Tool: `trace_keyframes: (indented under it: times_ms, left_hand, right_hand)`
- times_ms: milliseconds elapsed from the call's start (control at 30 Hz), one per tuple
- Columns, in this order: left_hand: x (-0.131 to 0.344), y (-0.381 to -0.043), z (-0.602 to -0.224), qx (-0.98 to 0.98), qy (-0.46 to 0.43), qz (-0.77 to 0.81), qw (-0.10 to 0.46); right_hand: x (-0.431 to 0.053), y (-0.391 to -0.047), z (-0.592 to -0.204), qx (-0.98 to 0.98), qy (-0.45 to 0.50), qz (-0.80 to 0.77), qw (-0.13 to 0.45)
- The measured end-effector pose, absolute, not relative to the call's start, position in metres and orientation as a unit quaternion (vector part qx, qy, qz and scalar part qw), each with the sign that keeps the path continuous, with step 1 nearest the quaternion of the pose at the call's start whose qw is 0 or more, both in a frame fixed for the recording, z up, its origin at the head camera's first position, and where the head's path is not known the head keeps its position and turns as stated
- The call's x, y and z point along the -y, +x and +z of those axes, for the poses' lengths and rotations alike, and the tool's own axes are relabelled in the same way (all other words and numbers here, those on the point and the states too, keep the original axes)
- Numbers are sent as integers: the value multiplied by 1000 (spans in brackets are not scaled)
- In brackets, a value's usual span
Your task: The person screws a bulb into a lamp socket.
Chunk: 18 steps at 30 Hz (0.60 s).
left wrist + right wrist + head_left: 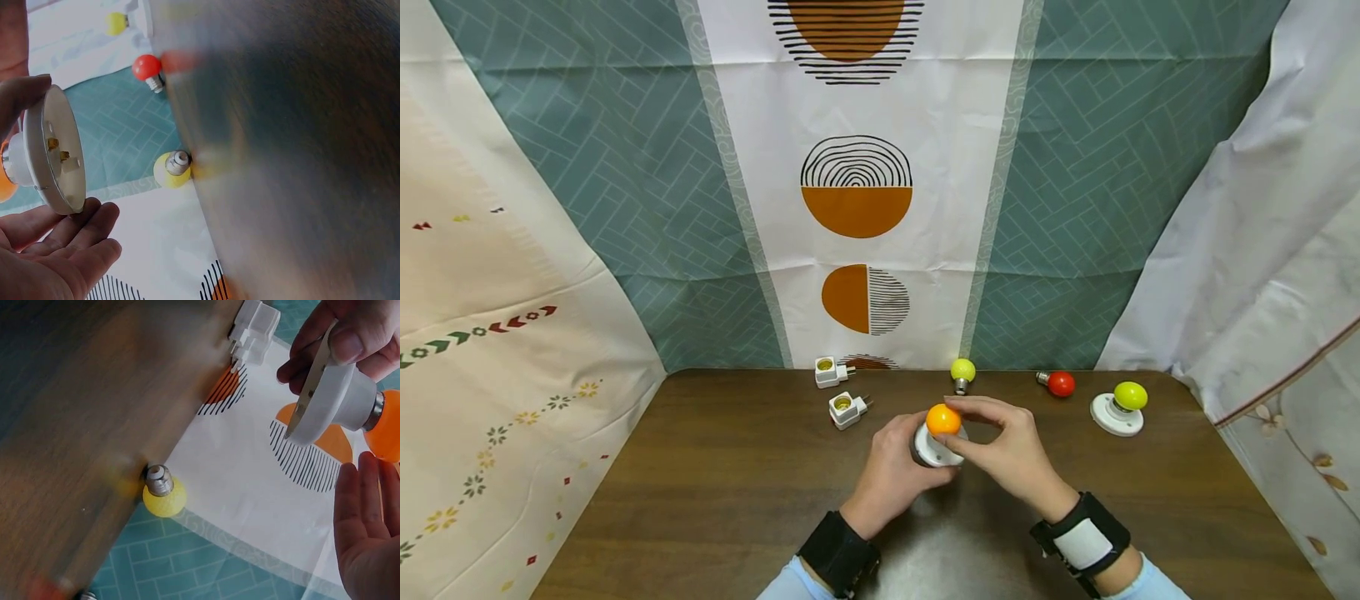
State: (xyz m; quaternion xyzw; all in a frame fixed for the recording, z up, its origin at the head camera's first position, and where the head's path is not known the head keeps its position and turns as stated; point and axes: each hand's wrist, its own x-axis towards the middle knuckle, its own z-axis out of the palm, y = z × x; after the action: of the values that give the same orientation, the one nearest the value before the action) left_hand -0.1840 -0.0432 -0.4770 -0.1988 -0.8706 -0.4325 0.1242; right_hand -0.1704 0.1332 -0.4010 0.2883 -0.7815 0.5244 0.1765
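Observation:
My left hand (901,462) grips the rim of a round white lamp holder (931,452), held up off the table. Its hollow underside with brass terminals shows in the left wrist view. An orange light bulb (943,420) sits in the lamp holder's socket, a band of its metal base visible in the right wrist view. My right hand (1017,450) pinches the orange bulb, thumb on the near side and fingers on the far side. Those fingers look fairly straight in the right wrist view, where the thumb is hidden.
A yellow bulb (962,372) and a red bulb (1061,383) lie near the table's back edge. Two white plug-in sockets (844,408) sit at back left. To the right, a white lamp holder (1112,419) carries a yellow-green bulb (1131,396). Cloth hangs behind the brown table (700,500).

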Motion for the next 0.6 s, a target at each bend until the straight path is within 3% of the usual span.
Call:
trace_keyframes:
  times_ms: [300,600]
  left_hand:
    - [44,-185,-478,871,-196,-430,130]
    - [45,-185,-479,866,-202,-437,136]
  right_hand:
    - [-134,-172,-402,787,308,520,126]
    - [-130,-174,-405,765,303,547,158]
